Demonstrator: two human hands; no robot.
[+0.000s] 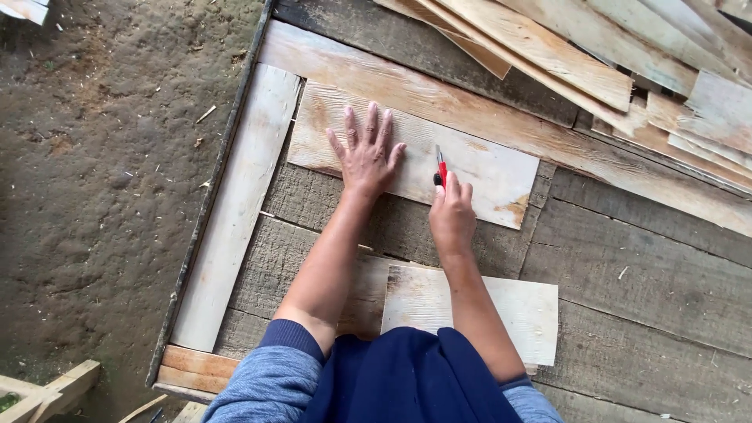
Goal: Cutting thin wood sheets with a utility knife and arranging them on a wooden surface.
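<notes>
The left hand [368, 153] lies flat, fingers spread, palm down on a thin pale sheet [411, 153] of wood, pressing on its left part; it grips nothing. The right hand [452, 215] is closed around a red knife [441, 168], whose tip rests on the sheet just right of the left hand's fingertips. Only the knife's upper end shows above the fist.

The sheet lies slanted across the bench [627, 313], a surface of rough grey planks, toward its far left part. The sheet's right end has a brown stained corner and stops near the middle of the bench. Touching its left end, a long pale board [239, 204] runs along the bench's left edge from far to near. Behind the sheet a wider weathered plank [548, 133] runs slantwise toward the right edge.

At the near edge, just under the person's forearms, a second pale sheet [517, 309] lies flat, partly hidden by the dark blue garment [407, 380]. Grey-blue sleeves [270, 380] are pushed up past the elbows.

At the far right corner a loose pile of thin wood strips [611, 47] overlaps in many directions. Left of the bench is bare earth [102, 180] with scattered wood chips, and some wood offcuts [47, 388] sit at the lower left.
</notes>
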